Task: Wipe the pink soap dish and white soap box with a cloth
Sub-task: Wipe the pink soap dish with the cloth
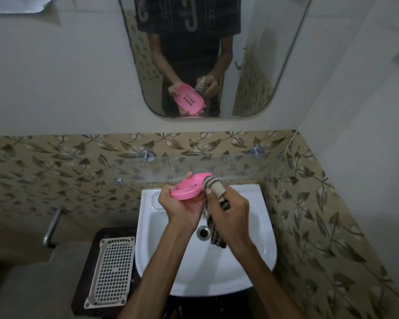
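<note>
My left hand [179,204] grips the pink soap dish [189,186] by its near edge and holds it tilted over the back of the white sink [260,247]. My right hand [228,211] holds a striped brown and beige cloth [213,184], wrapped over its fingers and pressed against the dish's right end. The rest of the cloth hangs down toward the drain [203,232]. The white soap box [112,268], with a grid of holes, lies on a dark stand to the left of the sink.
A glass shelf [240,166] runs along the tiled wall just behind the dish. A mirror [217,54] above reflects the dish and both hands. A metal tap handle [52,226] sticks out at the left.
</note>
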A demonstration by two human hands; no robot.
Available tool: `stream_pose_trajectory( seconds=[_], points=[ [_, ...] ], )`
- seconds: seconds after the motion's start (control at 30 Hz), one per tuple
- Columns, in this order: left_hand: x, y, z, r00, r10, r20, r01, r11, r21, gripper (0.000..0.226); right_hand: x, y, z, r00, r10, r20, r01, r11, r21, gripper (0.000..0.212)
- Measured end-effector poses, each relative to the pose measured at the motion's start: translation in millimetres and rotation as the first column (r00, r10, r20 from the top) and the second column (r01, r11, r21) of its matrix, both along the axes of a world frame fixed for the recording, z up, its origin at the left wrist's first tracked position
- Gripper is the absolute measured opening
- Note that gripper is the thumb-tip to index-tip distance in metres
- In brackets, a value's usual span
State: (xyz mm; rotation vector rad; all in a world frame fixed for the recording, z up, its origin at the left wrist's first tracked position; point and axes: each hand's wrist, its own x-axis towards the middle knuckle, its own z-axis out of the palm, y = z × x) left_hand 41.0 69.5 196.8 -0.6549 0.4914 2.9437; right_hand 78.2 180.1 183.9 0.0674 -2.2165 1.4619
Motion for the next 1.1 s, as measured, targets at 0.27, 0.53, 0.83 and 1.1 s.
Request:
stream_pose_trajectory(
  seconds=[0.27, 0.53, 0.83, 1.1],
  points=[
    [0, 4, 1, 0.999, 0.041, -0.007, -0.041, 0.998, -0.043, 0.053, -7, 1, 1, 0.999, 0.033, -0.004, -0.034, 0.998, -0.044, 0.012],
    [-2, 5, 1, 0.997, 0.082, -0.016, -0.083, 0.992, -0.091, 0.046, -4, -2, 4, 0.991, 0.09, 0.095, -0.072, 0.981, -0.178, 0.008],
    [-1, 3, 3, 0.989, 0.128, 0.078, -0.109, 0.973, -0.206, 0.037, -2, -4, -3, 0.989, 0.118, 0.089, -0.112, 0.991, -0.068, 0.008],
    [-3, 5, -1, 0.983, 0.162, 0.091, -0.129, 0.946, -0.298, 0.028, 2, -8, -4, 0.985, 0.171, 0.039, -0.17, 0.985, -0.015, 0.015]
  ],
)
